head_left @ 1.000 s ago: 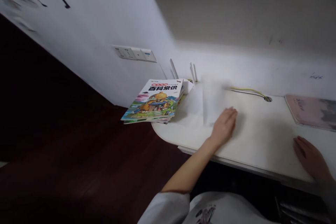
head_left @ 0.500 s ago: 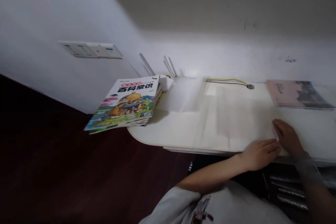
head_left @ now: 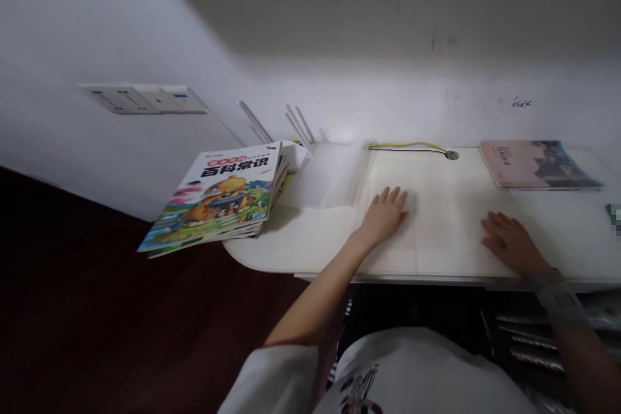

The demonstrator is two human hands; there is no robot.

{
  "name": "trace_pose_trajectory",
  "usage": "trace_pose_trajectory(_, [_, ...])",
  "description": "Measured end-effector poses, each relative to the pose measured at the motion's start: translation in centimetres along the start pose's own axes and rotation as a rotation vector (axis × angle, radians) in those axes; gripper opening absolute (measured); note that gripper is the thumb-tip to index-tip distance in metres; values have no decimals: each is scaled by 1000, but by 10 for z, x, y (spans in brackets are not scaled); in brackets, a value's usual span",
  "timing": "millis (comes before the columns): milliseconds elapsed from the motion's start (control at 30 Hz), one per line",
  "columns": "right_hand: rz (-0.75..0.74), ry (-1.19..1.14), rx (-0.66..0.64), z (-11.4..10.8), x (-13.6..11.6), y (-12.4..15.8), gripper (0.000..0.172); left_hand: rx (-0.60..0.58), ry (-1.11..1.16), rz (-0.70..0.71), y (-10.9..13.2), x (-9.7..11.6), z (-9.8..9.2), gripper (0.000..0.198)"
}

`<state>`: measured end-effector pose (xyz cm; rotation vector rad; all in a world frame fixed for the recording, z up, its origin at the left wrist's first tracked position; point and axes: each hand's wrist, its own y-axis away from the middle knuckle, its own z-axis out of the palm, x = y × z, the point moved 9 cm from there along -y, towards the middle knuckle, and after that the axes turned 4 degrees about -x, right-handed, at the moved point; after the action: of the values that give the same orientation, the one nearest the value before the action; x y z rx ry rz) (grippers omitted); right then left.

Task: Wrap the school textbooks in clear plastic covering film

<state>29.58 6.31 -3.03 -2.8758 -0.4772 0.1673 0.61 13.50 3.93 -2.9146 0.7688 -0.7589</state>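
Observation:
My left hand [head_left: 384,215] lies flat with fingers stretched out on a large pale sheet [head_left: 436,220] spread over the white desk [head_left: 272,252]. My right hand [head_left: 509,242] rests palm down on the same sheet nearer the front edge, fingers apart. Neither hand holds anything. The sheet's left part [head_left: 334,174] looks blurred and thin, reaching toward the books.
A stack of colourful picture books [head_left: 220,204] overhangs the desk's left end. A pink book [head_left: 533,163] lies at the back right. A yellow cable [head_left: 412,145] runs to a desk hole. White router antennas [head_left: 295,126] and wall sockets [head_left: 145,98] stand behind.
My left hand slid from beside my right hand back to the left across the sheet. My right hand moved slightly forward and now lies flat. The view shifted a little right.

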Motion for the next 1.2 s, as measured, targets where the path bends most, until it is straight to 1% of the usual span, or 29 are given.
trace_pose_trajectory(33, [-1, 11, -12, 2, 0, 0, 47, -28, -24, -54, 0, -14, 0, 45])
trace_pose_trajectory(100, [-6, 19, -17, 4, 0, 0, 47, -82, -92, -128, 5, -30, 1, 48])
trace_pose_trajectory(200, [-6, 29, -22, 5, 0, 2, 48, -120, -207, -218, 26, -39, 0, 54])
trace_pose_trajectory(300, [7, 37, -57, 6, 0, 9, 48, -166, -319, -292, 61, -40, -1, 63])
trace_pose_trajectory(333, [8, 37, -73, 6, -1, 14, 49, -201, -345, -285, 75, -39, 1, 66])
trace_pose_trajectory(433, [3, 31, -106, 5, -4, 29, 49, -344, -365, -80, 117, -20, 22, 81])
trace_pose_trajectory(500, [7, 29, -120, 4, -5, 38, 49, -388, -407, -28, 142, -16, 31, 89])
trace_pose_trajectory(533, [14, 27, -125, 4, -5, 42, 49, -380, -432, -35, 152, -18, 31, 92])
trace_pose_trajectory(600, [35, 19, -125, 3, -4, 48, 50, -322, -444, -61, 166, -22, 22, 94])
trace_pose_trajectory(633, [49, 13, -118, 3, -3, 50, 50, -282, -412, -63, 171, -24, 14, 91])
trace_pose_trajectory(700, [81, 6, -87, 2, -1, 53, 54, -176, -271, -95, 177, -31, -6, 81])
trace_pose_trajectory(733, [99, 7, -69, 3, 0, 54, 56, -102, -179, -156, 179, -40, -19, 74])
trace_pose_trajectory(767, [117, 10, -56, 3, 0, 55, 57, -28, -89, -252, 182, -51, -29, 66])
trace_pose_trajectory(800, [135, 16, -47, 4, 0, 56, 56, 29, -7, -369, 187, -64, -36, 61])
trace_pose_trajectory(833, [152, 23, -44, 5, -1, 57, 55, 58, 66, -485, 192, -76, -38, 57])
trace_pose_trajectory(867, [164, 30, -44, 5, -3, 58, 52, 59, 136, -577, 196, -84, -34, 55])
trace_pose_trajectory(900, [168, 35, -44, 5, -6, 58, 50, 38, 214, -630, 198, -88, -26, 54])
trace_pose_trajectory(967, [159, 36, -35, 1, -14, 60, 46, -3, 411, -636, 196, -83, -8, 56])
trace_pose_trajectory(1033, [165, 18, 2, -8, -22, 66, 44, 47, 618, -600, 190, -72, 1, 61])
trace_pose_trajectory(1100, [238, -9, 53, -19, -24, 77, 45, 145, 722, -559, 182, -61, -3, 59])
trace_pose_trajectory(1167, [418, -49, 65, -24, -17, 95, 47, 209, 665, -474, 170, -47, -16, 46])
trace_pose_trajectory(1200, [533, -94, 41, -22, -12, 106, 50, 210, 606, -407, 162, -37, -22, 36])
